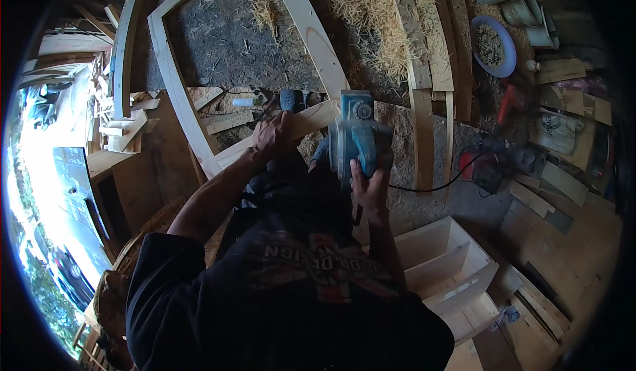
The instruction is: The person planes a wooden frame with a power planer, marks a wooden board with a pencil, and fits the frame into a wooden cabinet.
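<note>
Pale, angular wooden frame [173,83], smooth-faced. Left hand [270,136]: fingers clasped over the frame's near bar [313,118]. Blocky blue tool [340,147], apparently a planer: at the frame's right corner, right hand [372,189] gripping its handle. Round lilac bowl [512,52], curled shavings [490,45] inside: well right of the frame.

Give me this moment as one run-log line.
left hand: on wooden frame's near rail | right hand: gripping blue power tool | power tool: at frame's near-right corner | wood shavings: beside frame
</note>
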`<state>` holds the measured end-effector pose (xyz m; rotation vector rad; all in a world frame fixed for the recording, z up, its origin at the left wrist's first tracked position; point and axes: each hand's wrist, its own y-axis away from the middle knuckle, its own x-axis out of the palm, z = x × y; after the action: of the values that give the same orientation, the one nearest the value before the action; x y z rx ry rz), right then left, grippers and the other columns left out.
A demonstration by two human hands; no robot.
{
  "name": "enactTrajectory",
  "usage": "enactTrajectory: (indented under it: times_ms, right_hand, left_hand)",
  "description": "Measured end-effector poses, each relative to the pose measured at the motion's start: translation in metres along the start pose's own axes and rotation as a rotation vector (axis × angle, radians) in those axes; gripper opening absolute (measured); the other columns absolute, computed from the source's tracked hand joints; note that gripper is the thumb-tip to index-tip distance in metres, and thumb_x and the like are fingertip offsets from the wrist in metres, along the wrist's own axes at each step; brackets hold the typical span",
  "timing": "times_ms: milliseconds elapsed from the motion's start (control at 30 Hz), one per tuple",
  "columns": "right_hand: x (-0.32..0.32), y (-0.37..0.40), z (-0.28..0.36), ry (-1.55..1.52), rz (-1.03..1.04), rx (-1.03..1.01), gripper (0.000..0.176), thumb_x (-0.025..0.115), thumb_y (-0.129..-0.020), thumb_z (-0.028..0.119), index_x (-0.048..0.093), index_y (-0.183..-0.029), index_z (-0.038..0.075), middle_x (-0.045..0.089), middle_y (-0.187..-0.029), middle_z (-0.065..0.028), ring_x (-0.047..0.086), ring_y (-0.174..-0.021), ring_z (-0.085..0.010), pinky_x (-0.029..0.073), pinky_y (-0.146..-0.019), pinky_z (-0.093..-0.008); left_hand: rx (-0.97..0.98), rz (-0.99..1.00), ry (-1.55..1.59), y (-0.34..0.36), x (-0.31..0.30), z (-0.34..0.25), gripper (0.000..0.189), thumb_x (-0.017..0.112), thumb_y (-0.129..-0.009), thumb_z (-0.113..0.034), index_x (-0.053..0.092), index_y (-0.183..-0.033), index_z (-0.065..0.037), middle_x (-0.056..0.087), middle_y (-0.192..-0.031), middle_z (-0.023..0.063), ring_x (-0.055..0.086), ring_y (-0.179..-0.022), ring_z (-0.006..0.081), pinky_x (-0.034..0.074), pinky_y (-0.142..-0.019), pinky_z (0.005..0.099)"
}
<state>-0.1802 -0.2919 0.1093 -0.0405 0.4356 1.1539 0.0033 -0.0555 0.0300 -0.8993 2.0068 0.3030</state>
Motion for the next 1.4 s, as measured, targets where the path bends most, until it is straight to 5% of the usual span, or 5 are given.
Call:
enactTrajectory:
  times_ms: [900,1000,1200,1300,1400]
  right_hand:
    - [0.087,-0.25,0.058,0.004,0.094,-0.265,0.04,0.073,-0.096,0.042,0.066,-0.098,0.003,0.066,-0.084,-0.0071,0.062,-0.074,-0.0147,0.049,-0.065,-0.0322]
    - [0.092,-0.288,0.073,0.092,0.207,-0.205,0.051,0.069,-0.095,0.053,0.068,-0.092,0.002,0.066,-0.072,-0.0097,0.065,-0.062,-0.026,0.053,-0.061,-0.0409]
    - [0.077,-0.22,0.035,-0.293,0.203,-0.022,0.068,0.068,-0.1,0.043,0.038,-0.142,-0.001,0.045,-0.135,-0.0181,0.043,-0.13,-0.0271,0.033,-0.112,-0.047]
    - [0.032,-0.14,0.034,-0.01,0.04,-0.23,0.038,0.068,-0.099,0.033,0.066,-0.114,-0.002,0.069,-0.095,-0.0183,0.07,-0.085,-0.0349,0.053,-0.075,-0.0454]
    - [-0.003,-0.056,0.001,0.09,0.126,-0.039,0.034,0.068,-0.098,0.024,0.063,-0.118,-0.003,0.069,-0.099,-0.0188,0.069,-0.086,-0.0344,0.054,-0.077,-0.0432]
  left_hand:
    - [-0.131,0.119,0.05,-0.006,-0.01,-0.002,0.043,0.078,-0.082,-0.027,0.055,-0.11,-0.004,0.063,-0.098,0.0165,0.068,-0.088,0.0382,0.054,-0.063,0.049]
    - [-0.129,0.073,0.063,-0.006,-0.012,-0.008,0.041,0.078,-0.082,-0.026,0.056,-0.109,-0.003,0.063,-0.096,0.0164,0.068,-0.088,0.0378,0.054,-0.062,0.0486]
    - [-0.123,0.077,0.027,-0.007,-0.019,-0.012,0.041,0.079,-0.081,-0.024,0.056,-0.107,-0.002,0.064,-0.096,0.0173,0.068,-0.085,0.0381,0.055,-0.062,0.048]
    - [-0.084,0.021,0.045,-0.008,-0.016,-0.011,0.041,0.08,-0.08,-0.025,0.056,-0.105,-0.003,0.064,-0.095,0.0173,0.068,-0.082,0.0388,0.055,-0.062,0.0483]
    - [-0.09,0.027,0.017,-0.008,-0.011,-0.005,0.041,0.08,-0.081,-0.026,0.055,-0.105,-0.004,0.064,-0.095,0.0166,0.068,-0.08,0.0386,0.054,-0.061,0.0485]
